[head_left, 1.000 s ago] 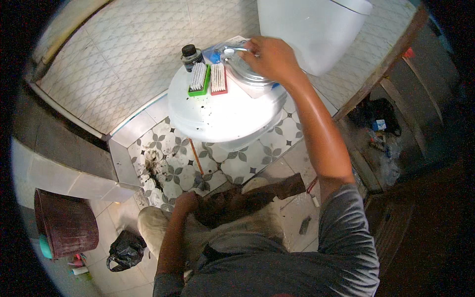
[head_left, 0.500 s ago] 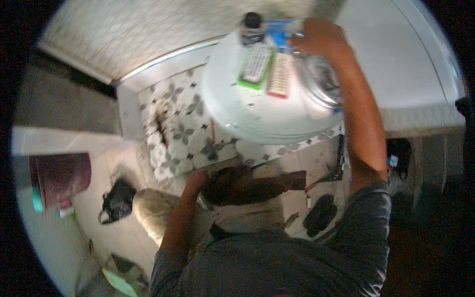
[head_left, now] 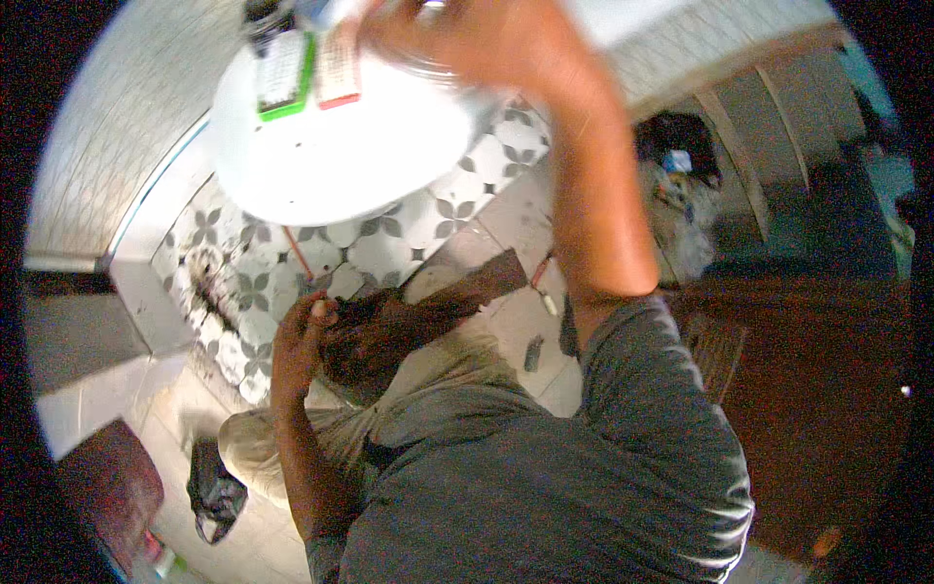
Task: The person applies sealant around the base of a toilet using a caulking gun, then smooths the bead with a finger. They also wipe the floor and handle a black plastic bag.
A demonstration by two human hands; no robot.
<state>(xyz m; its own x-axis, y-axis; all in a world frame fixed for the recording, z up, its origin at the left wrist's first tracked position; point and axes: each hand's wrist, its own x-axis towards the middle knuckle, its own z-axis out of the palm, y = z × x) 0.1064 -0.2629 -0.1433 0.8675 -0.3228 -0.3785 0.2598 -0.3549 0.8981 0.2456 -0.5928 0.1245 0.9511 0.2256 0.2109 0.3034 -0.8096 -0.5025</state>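
Note:
My left hand (head_left: pixel 304 341) is closed at the near end of a dark brown boot-like piece (head_left: pixel 389 336) over my lap. The piece tapers into a flat strip reaching right; its exact kind does not show. Above the round white table (head_left: pixel 321 180), my right hand (head_left: pixel 438 39) is smeared by motion and cut by the top edge, its fingers by a shiny metal rim (head_left: pixel 433 70). Whether it holds anything is hidden. To its left on the table lie a flat oblong block with a green edge (head_left: pixel 284 76) and another with a red edge (head_left: pixel 338 73).
A dark bottle (head_left: pixel 268 21) stands at the table's far left. On the patterned tiles (head_left: pixel 389 234) lies a thin reddish stick (head_left: pixel 297 251). A black bag (head_left: pixel 216 492) sits at lower left, near a maroon container (head_left: pixel 115 487). Clear plastic (head_left: pixel 689 229) lies at right beside brown boarding (head_left: pixel 808 399).
The whole view has swung, so the table sits further up and left. My right hand has come from the blue packet toward the metal rim. My left hand stays on the brown piece.

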